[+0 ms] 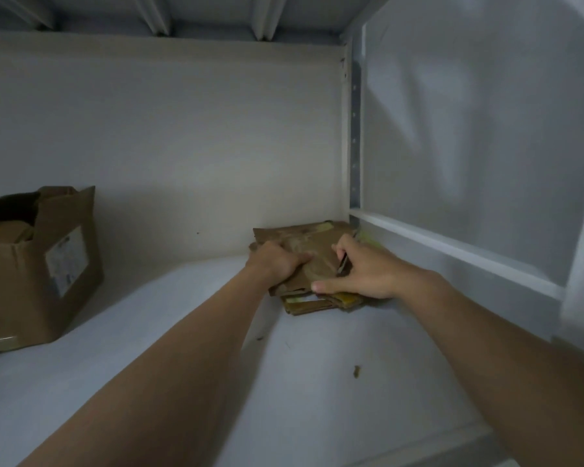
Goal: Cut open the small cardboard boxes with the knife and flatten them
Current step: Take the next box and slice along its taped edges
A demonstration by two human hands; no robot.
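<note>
Looks dim, grey-blue, grainy, soft all over. Shows dark shadow pooled on shelf (pixel 98 382), pale light streaks across right wall (pixel 469 112). Bends straight lines near edges.

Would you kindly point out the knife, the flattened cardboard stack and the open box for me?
knife (pixel 342 266): head view, middle of its dark visible length.
stack (pixel 317 244): head view, bare top sheet.
box (pixel 11 291): head view, near wall.

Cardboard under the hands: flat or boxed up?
Flat: the cardboard lies as thin stacked sheets in the back corner of the shelf, under the left hand and right hand.
</note>
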